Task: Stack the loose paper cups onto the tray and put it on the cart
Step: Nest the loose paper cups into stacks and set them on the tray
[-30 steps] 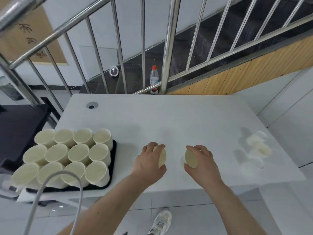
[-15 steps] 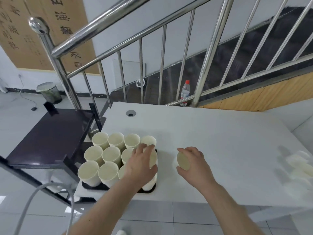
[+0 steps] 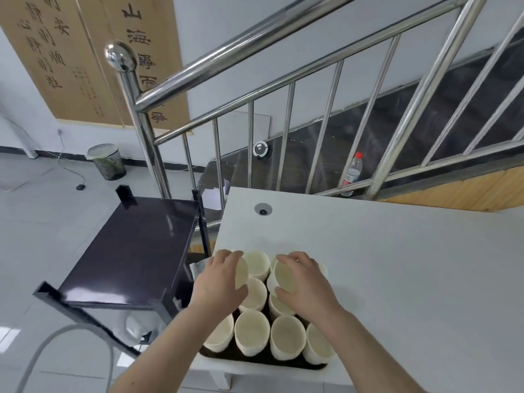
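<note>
Over the tray (image 3: 255, 361), both hands (image 3: 218, 282) now hold cups (image 3: 285, 276).

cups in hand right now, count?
2: left cup in the left hand, right cup in the right hand, both above the tray cups. Cups nested inside would be hidden.

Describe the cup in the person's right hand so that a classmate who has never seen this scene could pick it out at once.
Find the white table and the black tray of paper cups at its near left corner. The right hand grips one cup above them. Unlike the upright cups, it is tilted, with its mouth facing the camera.
</note>
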